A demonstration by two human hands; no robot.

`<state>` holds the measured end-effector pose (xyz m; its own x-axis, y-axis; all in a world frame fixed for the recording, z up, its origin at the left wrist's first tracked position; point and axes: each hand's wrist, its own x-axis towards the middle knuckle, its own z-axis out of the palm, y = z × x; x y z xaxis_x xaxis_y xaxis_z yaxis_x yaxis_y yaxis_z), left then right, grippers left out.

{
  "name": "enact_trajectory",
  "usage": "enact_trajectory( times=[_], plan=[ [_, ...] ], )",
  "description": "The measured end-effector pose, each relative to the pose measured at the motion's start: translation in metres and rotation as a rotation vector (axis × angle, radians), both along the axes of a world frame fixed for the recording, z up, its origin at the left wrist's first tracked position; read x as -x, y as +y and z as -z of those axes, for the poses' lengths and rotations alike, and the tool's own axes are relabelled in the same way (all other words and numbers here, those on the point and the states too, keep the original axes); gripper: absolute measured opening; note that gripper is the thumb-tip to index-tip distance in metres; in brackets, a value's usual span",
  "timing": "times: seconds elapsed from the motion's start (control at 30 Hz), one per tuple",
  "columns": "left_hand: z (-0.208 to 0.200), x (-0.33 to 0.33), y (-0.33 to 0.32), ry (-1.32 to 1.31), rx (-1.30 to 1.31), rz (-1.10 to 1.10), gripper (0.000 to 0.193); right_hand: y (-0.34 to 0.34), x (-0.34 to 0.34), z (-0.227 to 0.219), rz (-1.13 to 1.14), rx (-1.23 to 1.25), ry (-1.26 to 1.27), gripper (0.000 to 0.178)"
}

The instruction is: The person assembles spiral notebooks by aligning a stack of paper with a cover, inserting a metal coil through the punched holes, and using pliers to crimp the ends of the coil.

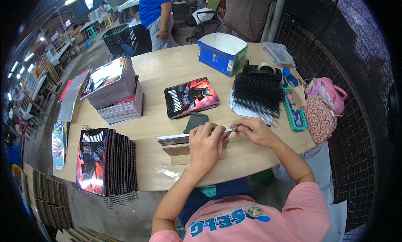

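Wooden block (178, 151), thin booklet (172, 138), spiral coil (233, 129)

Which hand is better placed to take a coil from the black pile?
Probably the right hand: it is nearer the pile of black coils, though busy at one end of the book. The left hand is farther away, holding the same book.

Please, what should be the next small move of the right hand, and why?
Probably the right hand should turn the dark coil further into the book's edge: the coil shows at the right end of the book, none is visible toward the left end, and the left hand steadies the book.
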<state>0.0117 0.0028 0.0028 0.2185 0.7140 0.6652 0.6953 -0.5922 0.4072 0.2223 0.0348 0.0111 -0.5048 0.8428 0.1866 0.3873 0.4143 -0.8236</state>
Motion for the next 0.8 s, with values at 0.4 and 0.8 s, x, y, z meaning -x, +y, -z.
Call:
enact_trajectory(
  times=[0.4,0.8],
  plan=[
    [0.009,0.000,0.000,-0.080,0.046,0.076,0.019,0.007,0.016,-0.002,-0.096,-0.448,-0.160,0.021],
    [0.012,-0.010,0.005,0.031,-0.086,-0.040,0.022,0.108,0.119,0.062,-0.471,-0.146,-0.872,0.053]
  ],
)
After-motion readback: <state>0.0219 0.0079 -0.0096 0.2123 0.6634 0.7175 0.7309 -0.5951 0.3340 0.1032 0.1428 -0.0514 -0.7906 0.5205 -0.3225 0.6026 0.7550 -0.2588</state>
